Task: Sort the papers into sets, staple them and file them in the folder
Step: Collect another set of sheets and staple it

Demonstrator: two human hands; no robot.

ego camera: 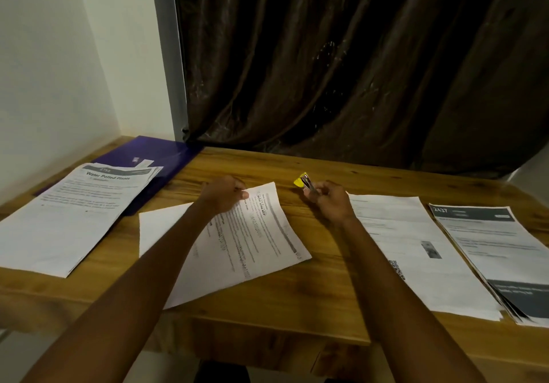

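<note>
A set of printed papers (252,240) lies tilted in the middle of the wooden table (326,287). My left hand (222,194) pinches its top corner. My right hand (329,201) grips a small yellow and silver stapler (304,183) just to the right of that corner, apart from the paper. A purple folder (166,152) lies at the back left, partly under a paper stack headed "Water Potted Plants" (74,216). On the right lie a white sheet set (416,252) and a stack with a dark header "2437" (499,252).
A dark brown curtain (356,65) hangs behind the table's far edge. A white wall (59,56) closes the left side. The right stack overhangs toward the table's right edge. Bare wood shows between the middle papers and the right sheets.
</note>
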